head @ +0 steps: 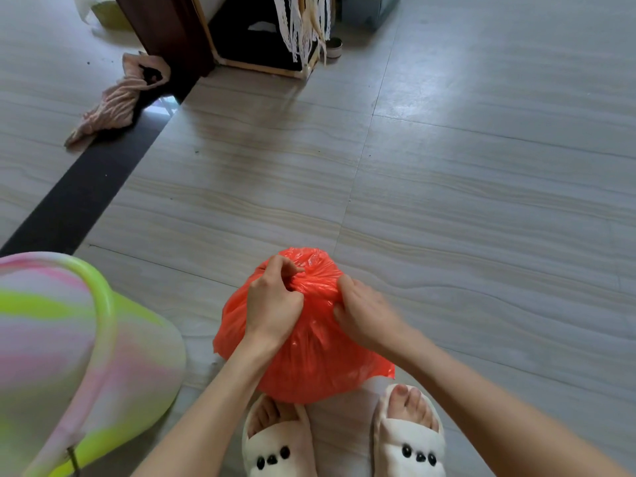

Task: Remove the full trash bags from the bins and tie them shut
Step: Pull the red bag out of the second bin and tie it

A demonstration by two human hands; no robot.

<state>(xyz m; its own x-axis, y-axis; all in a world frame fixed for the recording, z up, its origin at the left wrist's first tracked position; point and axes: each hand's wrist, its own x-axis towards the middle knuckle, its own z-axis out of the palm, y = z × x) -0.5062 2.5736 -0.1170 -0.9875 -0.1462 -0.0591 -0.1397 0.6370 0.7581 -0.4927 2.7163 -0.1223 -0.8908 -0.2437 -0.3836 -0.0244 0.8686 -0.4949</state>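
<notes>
A full orange-red trash bag (309, 359) sits on the tiled floor just in front of my feet. Its top is gathered into a bunch between my hands. My left hand (275, 301) grips the gathered plastic from the left, fingers curled round it. My right hand (361, 308) pinches the bag's neck from the right, slightly blurred. A multicoloured green-and-pink bin (79, 356) stands at the lower left, its inside hidden from this angle.
My feet wear white slippers (409, 438) directly under the bag. A pink cloth (117, 101) lies on the floor at the upper left by a dark door frame (168, 32). A wooden-framed stand with lace (272, 46) is at the top centre.
</notes>
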